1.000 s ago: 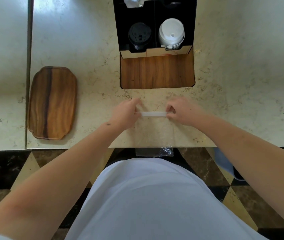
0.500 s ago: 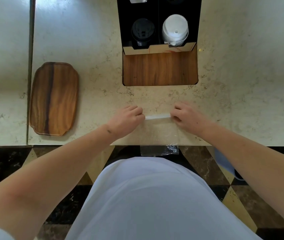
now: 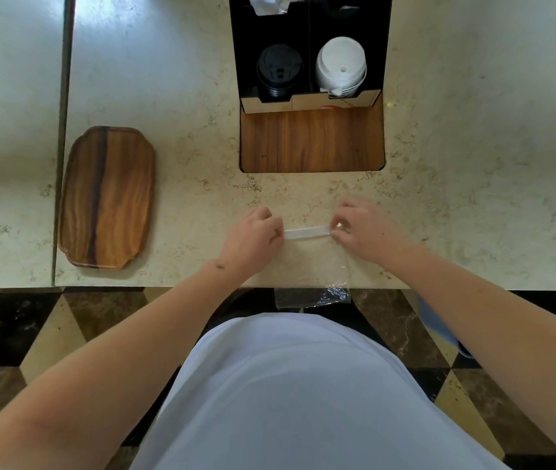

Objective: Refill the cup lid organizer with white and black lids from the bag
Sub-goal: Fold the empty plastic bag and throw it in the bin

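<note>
Bag [image 3: 313, 262] lies flat at the near edge of the surface [image 3: 174, 96], one end hanging over. Left hand [image 3: 252, 237] and right hand [image 3: 361, 230] each pinch an end of its white strip. Organizer [image 3: 310, 45] beyond holds black lids [image 3: 280, 69] and white lids [image 3: 341, 67].

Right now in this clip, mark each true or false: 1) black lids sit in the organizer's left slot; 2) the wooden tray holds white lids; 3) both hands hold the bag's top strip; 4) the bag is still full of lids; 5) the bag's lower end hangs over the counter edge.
1) True: the black lids are left of the white lids in the organizer.
2) False: the wooden tray holds nothing.
3) True: the left hand and right hand pinch its ends.
4) False: the bag lies flat, with no lids visible inside.
5) True.
</note>
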`<control>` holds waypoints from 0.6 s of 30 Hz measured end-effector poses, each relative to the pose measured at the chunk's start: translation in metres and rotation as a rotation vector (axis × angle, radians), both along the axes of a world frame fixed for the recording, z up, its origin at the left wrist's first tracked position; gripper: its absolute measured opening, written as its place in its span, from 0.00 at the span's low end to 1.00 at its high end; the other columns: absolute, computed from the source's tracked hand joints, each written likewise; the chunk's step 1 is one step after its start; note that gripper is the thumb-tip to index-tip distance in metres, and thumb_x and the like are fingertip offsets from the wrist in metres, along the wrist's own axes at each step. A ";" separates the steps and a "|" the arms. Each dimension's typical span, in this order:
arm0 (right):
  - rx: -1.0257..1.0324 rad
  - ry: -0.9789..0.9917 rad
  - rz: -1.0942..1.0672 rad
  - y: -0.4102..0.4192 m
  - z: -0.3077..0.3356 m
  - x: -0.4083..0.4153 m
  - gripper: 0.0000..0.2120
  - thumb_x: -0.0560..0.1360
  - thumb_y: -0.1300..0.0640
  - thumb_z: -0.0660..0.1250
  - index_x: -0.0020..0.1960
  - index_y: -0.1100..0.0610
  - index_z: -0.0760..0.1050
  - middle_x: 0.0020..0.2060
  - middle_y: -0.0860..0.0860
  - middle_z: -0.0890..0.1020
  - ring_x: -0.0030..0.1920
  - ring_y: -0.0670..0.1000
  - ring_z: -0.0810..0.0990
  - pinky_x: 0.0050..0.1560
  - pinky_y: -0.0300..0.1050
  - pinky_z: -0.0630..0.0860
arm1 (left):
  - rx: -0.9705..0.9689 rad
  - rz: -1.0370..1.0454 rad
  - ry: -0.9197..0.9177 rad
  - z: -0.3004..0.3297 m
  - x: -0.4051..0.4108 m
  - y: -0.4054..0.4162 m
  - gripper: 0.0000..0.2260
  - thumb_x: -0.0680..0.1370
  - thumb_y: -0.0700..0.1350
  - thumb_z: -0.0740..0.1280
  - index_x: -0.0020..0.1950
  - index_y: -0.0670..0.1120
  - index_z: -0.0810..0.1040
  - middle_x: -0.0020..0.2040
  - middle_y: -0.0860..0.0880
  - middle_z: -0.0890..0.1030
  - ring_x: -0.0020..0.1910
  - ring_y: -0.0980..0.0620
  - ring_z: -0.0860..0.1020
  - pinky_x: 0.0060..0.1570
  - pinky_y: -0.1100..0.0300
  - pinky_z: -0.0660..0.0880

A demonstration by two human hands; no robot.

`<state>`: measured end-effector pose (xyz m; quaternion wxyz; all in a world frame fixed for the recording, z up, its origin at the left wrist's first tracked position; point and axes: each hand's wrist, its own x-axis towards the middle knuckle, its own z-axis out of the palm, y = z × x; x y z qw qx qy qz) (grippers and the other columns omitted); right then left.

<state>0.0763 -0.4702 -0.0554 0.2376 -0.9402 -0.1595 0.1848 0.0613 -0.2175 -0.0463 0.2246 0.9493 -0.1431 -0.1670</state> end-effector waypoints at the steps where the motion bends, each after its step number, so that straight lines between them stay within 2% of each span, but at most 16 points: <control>1: 0.005 0.023 0.001 0.000 0.000 0.003 0.04 0.76 0.56 0.72 0.49 0.54 0.79 0.43 0.46 0.76 0.43 0.48 0.75 0.44 0.41 0.70 | -0.017 0.039 0.035 -0.001 0.001 -0.002 0.02 0.79 0.43 0.69 0.49 0.45 0.79 0.47 0.50 0.76 0.45 0.50 0.74 0.41 0.61 0.71; 4: 0.015 0.098 0.006 -0.004 -0.001 0.008 0.08 0.76 0.54 0.72 0.54 0.52 0.78 0.43 0.46 0.78 0.43 0.47 0.76 0.45 0.41 0.74 | -0.051 0.099 0.125 -0.003 0.006 -0.001 0.06 0.78 0.42 0.70 0.54 0.47 0.77 0.46 0.53 0.75 0.47 0.52 0.73 0.42 0.63 0.66; 8: -0.017 0.062 0.053 -0.009 -0.007 0.008 0.04 0.76 0.55 0.70 0.46 0.48 0.75 0.40 0.43 0.73 0.40 0.45 0.72 0.37 0.38 0.65 | -0.002 0.039 0.234 -0.003 0.014 0.003 0.03 0.79 0.42 0.70 0.52 0.47 0.80 0.49 0.51 0.75 0.49 0.50 0.73 0.48 0.58 0.71; 10: 0.011 0.048 0.066 -0.011 -0.008 0.004 0.07 0.75 0.59 0.70 0.44 0.50 0.74 0.40 0.44 0.72 0.38 0.46 0.71 0.37 0.39 0.67 | 0.009 0.012 0.247 -0.002 0.017 0.004 0.02 0.79 0.42 0.69 0.51 0.47 0.79 0.51 0.50 0.76 0.49 0.50 0.74 0.49 0.57 0.73; 12: 0.051 0.037 0.081 -0.013 -0.008 -0.002 0.08 0.74 0.63 0.70 0.42 0.52 0.74 0.41 0.48 0.74 0.38 0.50 0.73 0.37 0.46 0.73 | 0.023 -0.058 0.173 -0.001 0.015 0.004 0.01 0.79 0.41 0.68 0.49 0.46 0.79 0.50 0.49 0.77 0.47 0.49 0.76 0.45 0.58 0.71; 14: 0.064 -0.004 0.105 -0.016 -0.007 -0.009 0.07 0.75 0.63 0.69 0.41 0.54 0.73 0.41 0.50 0.76 0.38 0.53 0.75 0.37 0.51 0.76 | 0.032 -0.186 0.013 -0.001 0.009 0.007 0.03 0.78 0.38 0.68 0.46 0.45 0.77 0.46 0.47 0.78 0.44 0.47 0.75 0.40 0.56 0.72; 16: 0.055 -0.078 0.148 -0.017 -0.005 -0.015 0.05 0.76 0.64 0.68 0.41 0.58 0.75 0.42 0.53 0.77 0.37 0.54 0.74 0.34 0.49 0.73 | 0.079 -0.328 -0.147 -0.005 -0.001 0.010 0.05 0.76 0.35 0.69 0.45 0.43 0.78 0.44 0.46 0.79 0.43 0.46 0.74 0.41 0.52 0.75; 18: 0.047 -0.148 0.195 -0.016 -0.001 -0.021 0.05 0.76 0.66 0.68 0.42 0.61 0.76 0.44 0.55 0.78 0.37 0.52 0.72 0.34 0.45 0.69 | 0.125 -0.401 -0.266 -0.011 -0.014 0.014 0.08 0.73 0.33 0.70 0.48 0.43 0.80 0.47 0.45 0.80 0.46 0.45 0.75 0.44 0.51 0.75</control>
